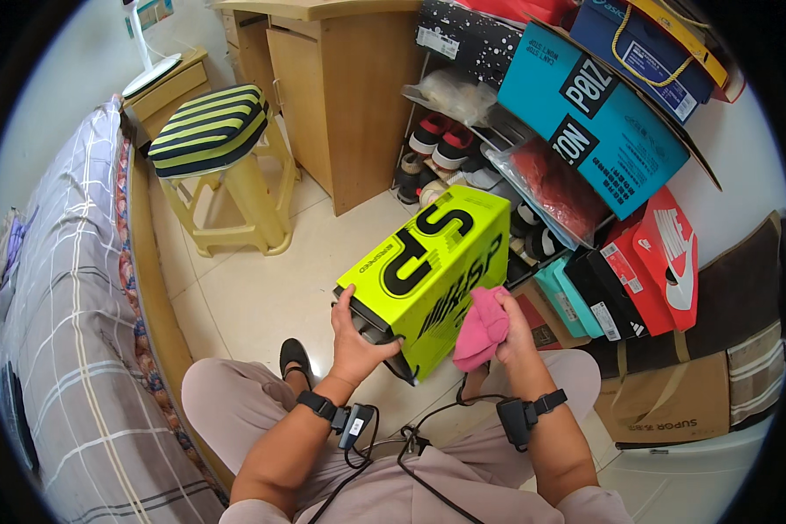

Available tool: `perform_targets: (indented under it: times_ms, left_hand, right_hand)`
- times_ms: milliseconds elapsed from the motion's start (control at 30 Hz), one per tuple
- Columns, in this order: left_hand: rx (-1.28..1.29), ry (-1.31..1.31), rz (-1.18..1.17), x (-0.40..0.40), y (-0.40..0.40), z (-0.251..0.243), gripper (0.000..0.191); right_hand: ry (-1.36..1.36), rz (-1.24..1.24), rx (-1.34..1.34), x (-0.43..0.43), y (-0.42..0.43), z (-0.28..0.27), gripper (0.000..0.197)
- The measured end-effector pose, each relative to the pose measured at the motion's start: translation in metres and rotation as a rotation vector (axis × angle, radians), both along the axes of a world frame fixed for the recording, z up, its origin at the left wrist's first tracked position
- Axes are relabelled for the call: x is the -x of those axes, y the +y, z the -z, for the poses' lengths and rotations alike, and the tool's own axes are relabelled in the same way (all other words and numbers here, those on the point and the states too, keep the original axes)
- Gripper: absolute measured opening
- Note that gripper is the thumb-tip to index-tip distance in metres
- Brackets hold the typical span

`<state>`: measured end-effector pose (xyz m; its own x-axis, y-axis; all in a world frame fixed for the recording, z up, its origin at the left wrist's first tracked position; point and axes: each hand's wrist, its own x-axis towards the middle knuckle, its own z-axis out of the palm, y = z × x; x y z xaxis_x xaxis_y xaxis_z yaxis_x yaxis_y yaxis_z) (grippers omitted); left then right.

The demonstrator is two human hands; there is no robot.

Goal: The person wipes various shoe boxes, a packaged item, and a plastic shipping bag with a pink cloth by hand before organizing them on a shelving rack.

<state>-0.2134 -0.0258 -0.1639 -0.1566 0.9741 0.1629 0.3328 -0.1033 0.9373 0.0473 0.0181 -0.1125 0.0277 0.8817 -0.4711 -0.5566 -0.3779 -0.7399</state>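
Note:
A neon-yellow shoe box (426, 262) with large black lettering is tilted in front of me above the tiled floor. My left hand (360, 340) grips its dark near end, thumb and fingers spread over opposite edges. A crumpled pink cloth (481, 327) is held in my right hand (516, 331), close against or just beside the right face of the box; whether it touches is unclear. Black straps with small devices and cables are on both my wrists.
A shoe rack with shoes (442, 141) and a large blue box (593, 114) stand beyond on the right, with a red shoe box (661, 262) nearer. A striped stool (209, 131) and a wooden cabinet (360, 98) are ahead; a bed (72, 314) lies left.

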Motion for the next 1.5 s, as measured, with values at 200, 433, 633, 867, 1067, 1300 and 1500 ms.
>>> perform_targets:
  times_ms: [200, 433, 633, 867, 1067, 1300, 1500]
  left_hand:
    - [0.196, -0.653, -0.022, 0.000, -0.002, 0.007, 0.096]
    - [0.771, -0.981, -0.127, 0.028, 0.000, 0.029, 0.085]
    - [0.793, -0.953, -0.095, 0.021, -0.003, 0.052, 0.080]
    - [0.911, -0.956, -0.049, 0.038, -0.003, 0.095, 0.074]
    - [1.000, -0.901, 0.054, 0.061, 0.001, 0.120, 0.100]
    - [0.973, -0.982, -0.015, 0.081, 0.020, 0.088, 0.117]
    - [0.914, -0.892, 0.004, 0.068, 0.038, 0.081, 0.082]
  right_hand:
    - [-0.024, 0.065, 0.118, -0.008, -0.010, 0.043, 0.036]
    - [-0.032, 0.107, 0.096, -0.012, -0.008, 0.072, 0.033]
    - [0.012, 0.023, 0.163, -0.011, -0.012, 0.086, 0.035]
    - [-0.015, -0.018, 0.224, 0.005, -0.018, 0.070, 0.033]
    - [-0.114, -0.049, 0.163, 0.004, -0.016, 0.079, 0.034]
    - [-0.246, -0.170, 0.088, 0.011, -0.009, 0.094, 0.031]
    - [-0.395, -0.130, 0.103, 0.008, -0.003, 0.101, 0.079]
